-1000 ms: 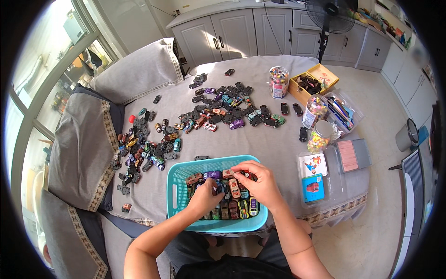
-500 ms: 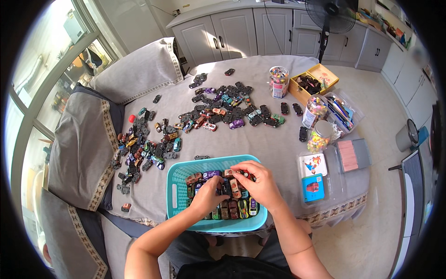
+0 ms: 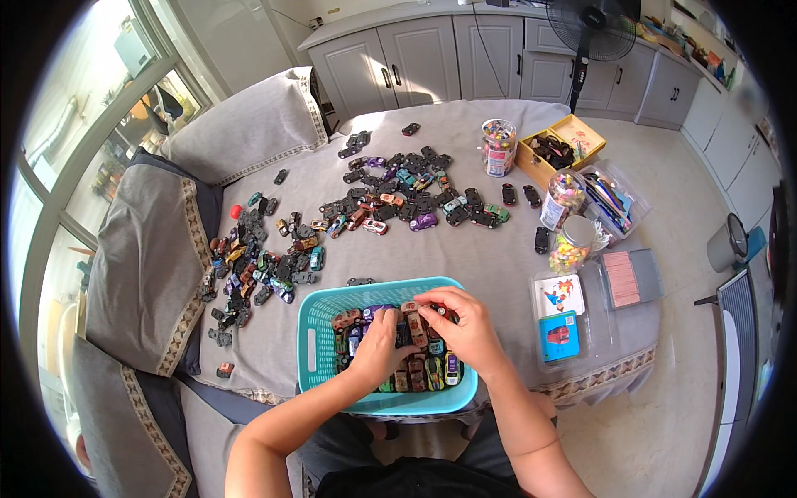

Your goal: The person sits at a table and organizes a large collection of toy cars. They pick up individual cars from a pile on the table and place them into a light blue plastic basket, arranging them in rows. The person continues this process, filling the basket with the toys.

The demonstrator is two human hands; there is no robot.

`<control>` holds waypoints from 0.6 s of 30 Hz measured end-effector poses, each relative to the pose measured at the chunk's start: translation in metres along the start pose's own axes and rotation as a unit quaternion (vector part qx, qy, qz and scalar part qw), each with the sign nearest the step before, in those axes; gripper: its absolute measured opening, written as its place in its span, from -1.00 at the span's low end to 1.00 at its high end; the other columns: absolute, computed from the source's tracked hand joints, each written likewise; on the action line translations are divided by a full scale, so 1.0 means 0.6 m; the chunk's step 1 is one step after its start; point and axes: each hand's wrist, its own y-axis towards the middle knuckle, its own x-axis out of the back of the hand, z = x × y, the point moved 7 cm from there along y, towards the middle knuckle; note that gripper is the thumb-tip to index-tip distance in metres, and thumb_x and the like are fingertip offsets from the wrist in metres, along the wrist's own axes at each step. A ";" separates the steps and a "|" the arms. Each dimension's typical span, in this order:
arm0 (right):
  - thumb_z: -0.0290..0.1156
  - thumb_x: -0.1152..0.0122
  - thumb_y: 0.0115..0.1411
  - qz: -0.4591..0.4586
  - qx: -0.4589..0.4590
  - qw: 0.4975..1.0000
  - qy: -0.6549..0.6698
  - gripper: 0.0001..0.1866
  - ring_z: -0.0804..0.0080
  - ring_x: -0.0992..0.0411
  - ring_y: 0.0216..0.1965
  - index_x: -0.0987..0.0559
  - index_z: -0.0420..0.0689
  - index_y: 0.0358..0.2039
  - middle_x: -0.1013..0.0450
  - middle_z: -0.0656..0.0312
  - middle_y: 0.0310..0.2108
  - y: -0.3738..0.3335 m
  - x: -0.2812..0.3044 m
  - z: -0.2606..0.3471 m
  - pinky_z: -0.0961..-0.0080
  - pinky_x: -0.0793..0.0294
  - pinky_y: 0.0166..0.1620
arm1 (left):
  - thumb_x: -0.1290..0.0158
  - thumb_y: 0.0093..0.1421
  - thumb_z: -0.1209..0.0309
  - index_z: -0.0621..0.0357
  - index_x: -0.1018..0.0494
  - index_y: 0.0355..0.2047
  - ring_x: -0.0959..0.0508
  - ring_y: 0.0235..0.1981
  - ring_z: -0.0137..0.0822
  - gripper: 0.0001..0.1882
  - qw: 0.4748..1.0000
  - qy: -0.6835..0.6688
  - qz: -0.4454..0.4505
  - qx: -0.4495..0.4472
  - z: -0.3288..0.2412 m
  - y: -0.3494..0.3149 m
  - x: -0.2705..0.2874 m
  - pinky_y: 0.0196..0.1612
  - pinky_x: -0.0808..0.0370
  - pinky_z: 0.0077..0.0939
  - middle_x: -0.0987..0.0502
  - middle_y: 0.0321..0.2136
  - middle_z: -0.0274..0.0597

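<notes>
A turquoise plastic basket [image 3: 311, 311] stands at the table's near edge, with small toy cars lined up in rows inside it. My left hand [image 3: 378, 349] reaches in over the cars, its fingers stretched forward and its thumb apart, near a dark car. From the other side my right hand [image 3: 465, 325] bends its thumb and fingers onto a tan toy car [image 3: 415, 330] with red marks, close to the basket's far wall. The fingers partly cover that car. Brown, green and purple toy cars [image 3: 434, 373] stand side by side in the near row.
Many loose toy cars [image 3: 390, 187] lie across the cloth-covered table, with another heap [image 3: 266, 261] at the left. Jars of colourful bits [image 3: 498, 148], a yellow wooden box [image 3: 538, 166], a clear tray [image 3: 598, 332] with cards and a bin of pens [image 3: 610, 203] stand right.
The tan car between my hands has shifted slightly up and left. My left hand has moved a little, its fingers straighter; my right hand stays nearly in place.
</notes>
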 end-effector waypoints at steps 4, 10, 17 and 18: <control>-0.51 -0.26 0.12 0.003 -0.001 1.000 -0.004 -0.83 0.28 -0.52 -0.24 -0.60 -0.22 -0.24 -0.55 0.15 -0.25 0.000 -0.001 -0.001 0.45 -0.50 -0.16 | -0.38 -0.12 0.36 0.33 -0.27 -0.09 -0.42 -0.13 0.03 -0.34 1.000 -0.019 -0.004 0.007 -0.004 0.001 0.013 -0.10 -0.44 -0.22 -0.35 -0.18 0.06; -0.56 -0.23 0.15 0.002 0.031 0.999 -0.041 -0.78 0.55 -0.45 -0.22 -0.60 -0.22 -0.16 -0.54 0.25 -0.23 -0.001 -0.005 0.004 0.60 -0.44 -0.17 | -0.41 -0.16 0.31 0.27 -0.36 -0.14 -0.48 -0.22 -0.12 -0.38 0.999 -0.017 0.000 0.051 0.032 -0.018 0.029 -0.18 -0.46 -0.29 -0.41 -0.22 -0.03; -0.53 -0.10 0.25 -0.003 -0.072 0.997 0.017 -0.78 0.38 -0.53 -0.19 -0.54 -0.22 -0.09 -0.55 0.11 -0.19 -0.009 -0.010 -0.025 0.50 -0.50 -0.15 | -0.34 -0.08 0.39 0.25 -0.44 -0.24 -0.43 -0.05 0.01 -0.58 0.978 0.065 -0.196 -0.028 0.014 -0.062 0.153 0.04 -0.38 -0.18 -0.46 -0.15 0.01; -0.52 -0.05 0.29 -0.001 -0.072 0.997 0.013 -0.77 0.41 -0.54 -0.22 -0.53 -0.22 -0.06 -0.54 0.12 -0.19 -0.011 -0.012 -0.020 0.53 -0.51 -0.18 | -0.32 -0.07 0.41 0.25 -0.44 -0.20 -0.40 0.00 0.04 -0.57 0.966 0.084 -0.243 -0.019 0.018 -0.070 0.180 0.07 -0.35 -0.14 -0.44 -0.10 0.04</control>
